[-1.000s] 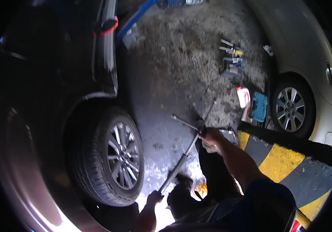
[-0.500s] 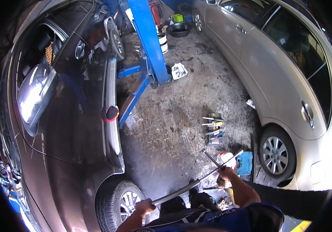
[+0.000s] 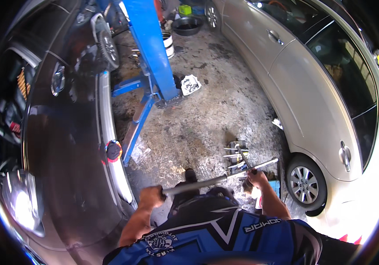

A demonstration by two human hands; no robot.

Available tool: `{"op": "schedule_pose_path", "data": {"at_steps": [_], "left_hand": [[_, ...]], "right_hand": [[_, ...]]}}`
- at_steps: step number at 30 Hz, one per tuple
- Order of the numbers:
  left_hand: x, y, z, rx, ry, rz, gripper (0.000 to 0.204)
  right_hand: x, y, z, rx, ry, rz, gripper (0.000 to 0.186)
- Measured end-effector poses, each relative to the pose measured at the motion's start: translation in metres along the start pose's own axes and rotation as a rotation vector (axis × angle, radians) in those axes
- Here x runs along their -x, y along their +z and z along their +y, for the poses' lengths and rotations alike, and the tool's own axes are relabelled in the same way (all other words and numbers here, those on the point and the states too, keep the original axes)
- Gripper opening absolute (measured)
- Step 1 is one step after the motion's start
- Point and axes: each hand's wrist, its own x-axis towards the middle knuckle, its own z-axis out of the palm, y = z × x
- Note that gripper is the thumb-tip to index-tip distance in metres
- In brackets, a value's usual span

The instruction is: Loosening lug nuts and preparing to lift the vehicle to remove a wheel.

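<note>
My left hand (image 3: 152, 196) is closed around the near-left end of a long grey metal pipe (image 3: 194, 185). A thinner rod (image 3: 266, 164) runs on from the pipe toward the right. A second, darker bar (image 3: 243, 156) crosses that rod and points up and away from me. Close to this crossing, my right hand (image 3: 258, 179) grips the same cross-shaped tool, which looks like a lug wrench with a pipe on one arm. It is held level in front of my waist, above the floor.
A dark car (image 3: 61, 154) stands on the left, a beige car (image 3: 282, 79) on the right. The blue lift post (image 3: 152, 48) rises ahead, its arm (image 3: 136, 128) reaching toward me. Several hand tools (image 3: 236, 155) and a teal case (image 3: 274, 187) lie on the floor beyond my hands.
Both hands and the tool now appear higher in the view, the pipe closer to level. The view has shifted right and forward past the dark car; its rear wheel is no longer visible.
</note>
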Motion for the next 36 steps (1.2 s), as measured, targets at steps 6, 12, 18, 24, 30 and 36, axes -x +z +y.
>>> {"op": "schedule_pose_path", "data": {"at_steps": [6,12,18,24,30,36], "left_hand": [[-0.132,-0.184,0.017,-0.154,0.288,0.148,0.027],[-0.284,-0.326,0.074,-0.248,0.408,0.279,0.03],[-0.426,-0.463,0.136,-0.269,0.364,0.218,0.032],[-0.517,-0.568,0.159,-0.257,0.283,0.251,0.034],[-0.654,-0.645,0.171,-0.161,0.208,0.256,0.032],[-0.776,-0.738,0.171,-0.125,0.198,0.293,0.031]], "right_hand": [[-0.072,-0.032,-0.058,-0.297,-0.03,0.061,0.043],[-0.182,-0.087,-0.159,-0.784,0.152,-0.005,0.035],[-0.343,-0.171,-0.266,-0.721,0.039,-0.015,0.035],[-0.483,-0.248,-0.367,-0.849,0.177,-0.174,0.019],[-0.637,-0.305,-0.479,-0.717,0.088,-0.222,0.021],[-0.762,-0.371,-0.601,-0.607,0.137,-0.25,0.026]]}}
